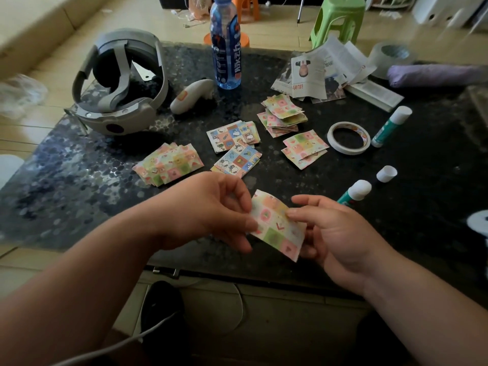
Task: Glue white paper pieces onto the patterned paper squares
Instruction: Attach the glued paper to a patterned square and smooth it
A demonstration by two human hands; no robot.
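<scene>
Above the near edge of the dark table [79, 180] I hold one patterned paper square [277, 228] between both hands. My left hand [211, 207] pinches its left edge. My right hand [335, 233] pinches its right side, thumb on top and fingers behind. An open glue stick [355, 192] lies just beyond my right hand, its white cap [386, 173] standing apart. A second, capped glue stick [392, 125] lies further right. Several piles of patterned squares [169, 163] [237, 146] [282, 114] [305, 147] lie across the middle of the table. No loose white paper piece shows.
A roll of white tape [348, 137] lies by the capped glue stick. A headset [118, 83], a controller [191, 95] and a blue bottle [225, 43] stand at the back. Cut printed papers [324, 72], a clear tape roll [390, 56] and a purple bundle [435, 75] are at the back right.
</scene>
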